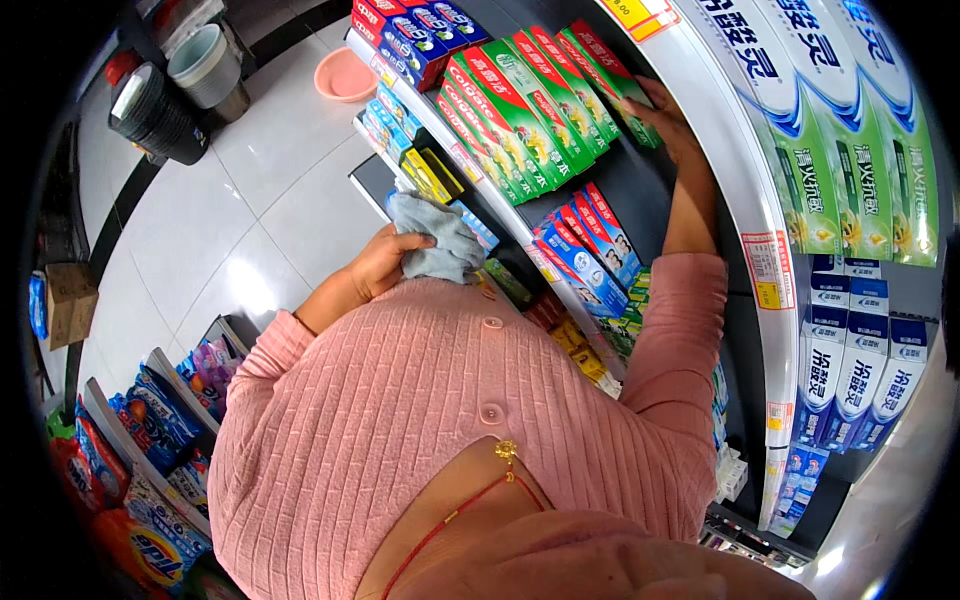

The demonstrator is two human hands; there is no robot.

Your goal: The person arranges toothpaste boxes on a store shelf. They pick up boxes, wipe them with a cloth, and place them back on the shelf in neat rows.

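Observation:
My left hand [390,259] holds a bunched grey-blue cloth [439,236] in front of my body, beside the shelf's edge. On the shelf [667,202], my right hand [664,120] grips the end of a green and red Colgate toothpaste box [607,82]. The thumb lies over the box's near side; the other fingers are partly hidden behind it. Just left of that box stands a row of matching Colgate boxes [517,112], with a narrow gap between. Blue and red toothpaste boxes [589,251] sit lower down, near my right forearm.
An upper shelf edge [739,187] with price tags curves close past my right arm, bearing white and green toothpaste boxes [817,150]. Blue and red boxes [420,37] stand beyond the Colgate row. A pink basin [345,75] and stacked buckets [206,67] are on the tiled floor [277,187]. Detergent bags [150,547] fill shelves at lower left.

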